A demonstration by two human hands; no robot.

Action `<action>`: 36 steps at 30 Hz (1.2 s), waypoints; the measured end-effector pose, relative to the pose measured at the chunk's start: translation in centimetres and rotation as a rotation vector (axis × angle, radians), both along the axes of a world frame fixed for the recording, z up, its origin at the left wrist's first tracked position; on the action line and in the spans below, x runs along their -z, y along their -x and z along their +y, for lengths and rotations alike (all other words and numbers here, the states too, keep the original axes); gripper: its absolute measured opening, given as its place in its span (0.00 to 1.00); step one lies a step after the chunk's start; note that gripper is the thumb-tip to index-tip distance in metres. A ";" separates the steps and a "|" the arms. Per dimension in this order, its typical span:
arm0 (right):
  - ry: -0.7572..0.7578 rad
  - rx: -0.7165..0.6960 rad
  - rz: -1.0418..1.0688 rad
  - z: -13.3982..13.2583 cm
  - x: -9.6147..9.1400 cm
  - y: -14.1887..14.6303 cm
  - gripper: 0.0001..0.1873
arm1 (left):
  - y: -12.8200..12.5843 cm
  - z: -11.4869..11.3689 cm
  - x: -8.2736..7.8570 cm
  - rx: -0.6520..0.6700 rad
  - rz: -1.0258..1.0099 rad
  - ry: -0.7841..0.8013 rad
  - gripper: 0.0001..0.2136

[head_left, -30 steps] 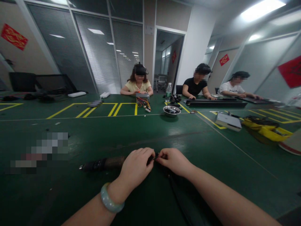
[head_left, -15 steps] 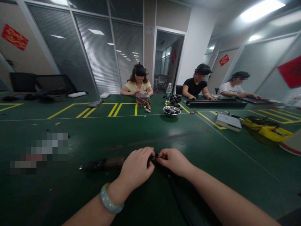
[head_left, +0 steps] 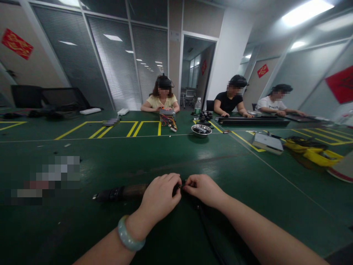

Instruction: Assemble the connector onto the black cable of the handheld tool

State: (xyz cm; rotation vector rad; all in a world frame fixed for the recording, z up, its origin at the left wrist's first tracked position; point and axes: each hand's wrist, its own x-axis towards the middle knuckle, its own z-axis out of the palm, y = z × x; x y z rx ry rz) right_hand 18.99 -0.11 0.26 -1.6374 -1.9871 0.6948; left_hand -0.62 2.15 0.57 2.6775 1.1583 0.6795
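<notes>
A long, dark cylindrical tool point(head_left: 134, 190), which looks like a corded electric screwdriver, lies crosswise on the green table. It has a brown middle and a small metal tip pointing left. My left hand point(head_left: 161, 193), a pale green bangle at its wrist, is wrapped over the tool's right part, hiding much of it. Close by on the right, my right hand point(head_left: 202, 189) pinches at the tool's end with thumb and fingertips. A small brassy part shows between the hands; what the right fingers hold is too small to name. A black cable point(head_left: 205, 228) runs from there toward me.
Beyond my hands stand a metal bowl point(head_left: 201, 134) of dark parts and a water bottle point(head_left: 198, 108). To the right are a flat silver box point(head_left: 268, 142) and a yellow tray point(head_left: 322, 157). Several people sit working across the table point(head_left: 124, 151). Something blurred out lies at left.
My hands keep almost the same place and grip; the right fingers shift only slightly at the tool's end. The tool and cable stay put.
</notes>
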 end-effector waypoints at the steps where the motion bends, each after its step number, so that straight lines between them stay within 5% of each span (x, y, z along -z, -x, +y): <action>1: 0.006 -0.001 -0.001 0.0 0.0 0.0 0.08 | 0.0 0.0 0.0 0.016 0.010 -0.003 0.06; 36: 0.031 0.001 -0.018 -0.1 -0.5 0.1 0.08 | 0.0 -0.1 -0.3 0.008 0.037 0.012 0.05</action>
